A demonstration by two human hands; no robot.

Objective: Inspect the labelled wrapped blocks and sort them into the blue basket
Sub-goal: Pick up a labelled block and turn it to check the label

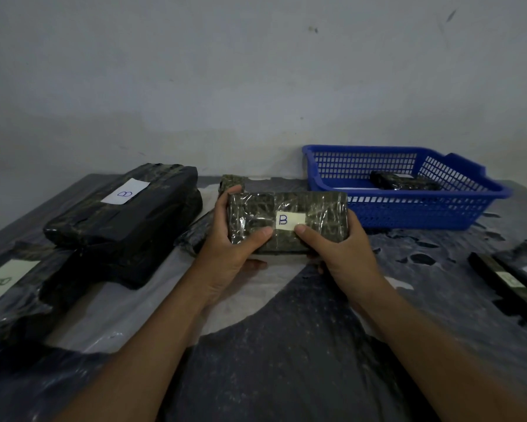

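- Clear plastic film, wrinkled and shiny, covers the wrapped block [287,222] held up over the middle of the table [286,345], its white label [290,221] with a handwritten "B" facing the camera.
- Left hand [231,239] grips the block's left end, thumb lying across the front face just left of the label, fingers curled round the far edge and underneath.
- Right hand [338,254] grips the right end, thumb tip pressing at the label's lower right corner, fingers wrapped underneath.
- Over to the right and behind, the blue basket [408,205] sits against the wall, and one dark wrapped block [405,181] already lies inside it.
- On the left, a large black block [125,214] marked "B" rests on top of other dark wrapped pieces, tilted toward the wall.
- At the left edge, another block [9,287] shows a pale label with a "B" seen sideways.
- Behind the left hand's fingertips, a small wrapped block [232,181] peeks out; its label cannot be seen.
- At the right edge, more dark wrapped pieces [517,278] lie flat, their labels too blurred to read.
- Dark sheeting with pale patches covers the table.
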